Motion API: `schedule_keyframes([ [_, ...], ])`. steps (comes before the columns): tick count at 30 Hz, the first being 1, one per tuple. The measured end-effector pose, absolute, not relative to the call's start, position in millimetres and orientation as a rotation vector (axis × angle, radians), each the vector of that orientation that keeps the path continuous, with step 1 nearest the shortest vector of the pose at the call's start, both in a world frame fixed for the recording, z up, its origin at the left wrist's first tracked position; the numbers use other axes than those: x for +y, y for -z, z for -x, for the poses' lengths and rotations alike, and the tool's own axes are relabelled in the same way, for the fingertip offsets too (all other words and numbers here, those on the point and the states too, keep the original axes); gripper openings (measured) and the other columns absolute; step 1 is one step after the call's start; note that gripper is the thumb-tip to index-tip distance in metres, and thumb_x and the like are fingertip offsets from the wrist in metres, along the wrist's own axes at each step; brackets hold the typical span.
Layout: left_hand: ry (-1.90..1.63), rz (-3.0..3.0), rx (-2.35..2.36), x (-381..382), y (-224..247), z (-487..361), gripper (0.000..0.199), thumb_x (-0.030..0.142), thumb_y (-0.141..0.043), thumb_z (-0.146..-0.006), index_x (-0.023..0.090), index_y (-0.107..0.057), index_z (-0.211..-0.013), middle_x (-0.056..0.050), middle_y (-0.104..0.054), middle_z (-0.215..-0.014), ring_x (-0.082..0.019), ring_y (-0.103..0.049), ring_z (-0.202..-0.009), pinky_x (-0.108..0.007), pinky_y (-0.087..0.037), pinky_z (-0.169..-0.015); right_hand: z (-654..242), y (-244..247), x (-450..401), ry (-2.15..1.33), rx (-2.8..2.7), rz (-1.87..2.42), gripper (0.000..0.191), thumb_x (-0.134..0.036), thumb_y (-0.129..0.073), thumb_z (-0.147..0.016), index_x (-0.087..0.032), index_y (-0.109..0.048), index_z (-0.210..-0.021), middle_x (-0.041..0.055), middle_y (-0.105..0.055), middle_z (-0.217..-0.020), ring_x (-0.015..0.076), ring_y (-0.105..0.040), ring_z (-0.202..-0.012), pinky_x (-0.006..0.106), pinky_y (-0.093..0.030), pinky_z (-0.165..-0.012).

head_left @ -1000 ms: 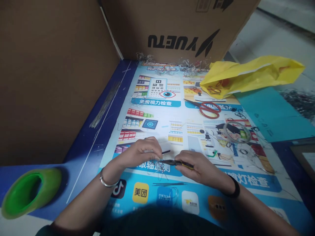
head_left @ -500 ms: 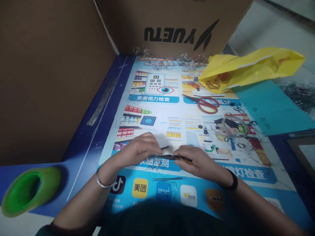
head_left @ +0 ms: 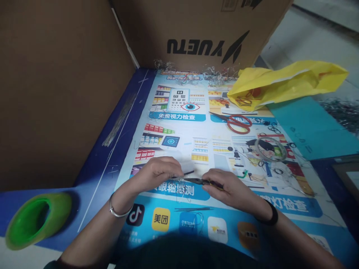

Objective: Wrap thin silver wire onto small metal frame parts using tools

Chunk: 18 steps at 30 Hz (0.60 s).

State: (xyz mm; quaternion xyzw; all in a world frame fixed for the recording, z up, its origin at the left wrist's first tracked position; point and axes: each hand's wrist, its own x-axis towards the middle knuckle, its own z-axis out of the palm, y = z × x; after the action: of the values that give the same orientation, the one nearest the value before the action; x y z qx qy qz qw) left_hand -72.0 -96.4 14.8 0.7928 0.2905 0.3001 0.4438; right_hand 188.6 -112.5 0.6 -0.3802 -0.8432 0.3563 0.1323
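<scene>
My right hand (head_left: 220, 184) is wrapped round the handles of a pair of pliers (head_left: 198, 181). The jaws point left, toward a small tangle of thin wire (head_left: 179, 182). Closed in a pinch, my left hand (head_left: 162, 170) holds this wire piece beside the plier tips. A short dark stick (head_left: 188, 173) pokes out to the right of my left fingertips. Whether the jaws touch the wire I cannot tell. Below the hands, a few thin straight rods (head_left: 194, 209) lie on the printed sheet, with loose wire loops (head_left: 199, 220) near them.
Red-handled scissors (head_left: 238, 123) and a clear tape roll (head_left: 270, 149) lie beyond my right hand. Farther right is a yellow bag (head_left: 288, 84). A wire bundle (head_left: 120, 121) and a green tape roll (head_left: 37, 220) are on the left. Cardboard (head_left: 196, 22) stands behind.
My right hand and the pliers have shifted slightly right, apart from my left fingertips. The left hand keeps its pinch. The whole view has moved a little.
</scene>
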Motion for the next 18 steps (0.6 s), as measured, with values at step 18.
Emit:
schedule_keyframes([
  [18,-0.607,-2.001,0.881,-103.0,-28.5,73.0,0.021,0.013,-0.046,-0.086,0.016,-0.065,-0.093,-0.005,-0.068,-0.086,-0.009,-0.061,-0.063,-0.022,-0.052,-0.058,-188.9,0.1,-113.4,-1.023,-2.452,1.121,0.024,-0.037,-0.046,-0.086,-0.018,-0.060,-0.091,0.0043,-0.061,-0.077,0.0147,-0.053,-0.069,0.025,-0.038,-0.059],
])
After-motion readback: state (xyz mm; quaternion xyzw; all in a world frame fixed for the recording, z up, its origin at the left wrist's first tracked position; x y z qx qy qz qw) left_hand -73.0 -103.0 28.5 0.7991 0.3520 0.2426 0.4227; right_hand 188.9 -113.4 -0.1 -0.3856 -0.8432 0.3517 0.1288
